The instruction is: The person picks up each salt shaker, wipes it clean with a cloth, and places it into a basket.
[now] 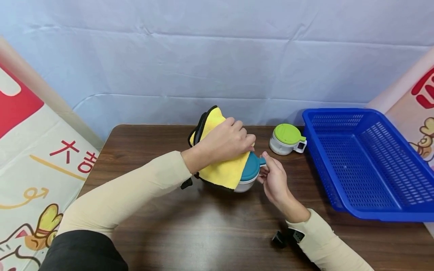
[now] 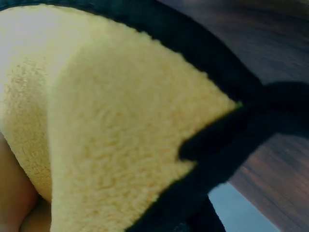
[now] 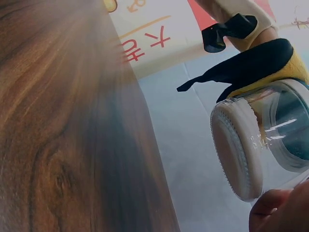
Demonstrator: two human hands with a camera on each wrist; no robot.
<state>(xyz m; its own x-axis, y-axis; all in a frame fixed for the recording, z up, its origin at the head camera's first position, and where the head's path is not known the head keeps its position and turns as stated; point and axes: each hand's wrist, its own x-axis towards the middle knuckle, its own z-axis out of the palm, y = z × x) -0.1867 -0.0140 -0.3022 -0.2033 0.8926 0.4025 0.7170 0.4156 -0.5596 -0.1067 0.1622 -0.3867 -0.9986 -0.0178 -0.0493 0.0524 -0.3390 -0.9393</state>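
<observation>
My left hand grips a yellow plush cloth with black edging, draped over the side and lid of a jar. The jar has a teal lid, and its clear body shows in the right wrist view, tilted with its round base toward the camera and raised off the table. On the other side, my right hand holds the jar by its handle, thumb along the teal tab. Folds of the cloth fill most of the left wrist view, hiding nearly all of the left hand there.
A second jar with a green lid and white handle stands at the back of the brown wooden table. Right of it lies a blue perforated plastic basket. A pale blue cloth backdrop hangs behind the table.
</observation>
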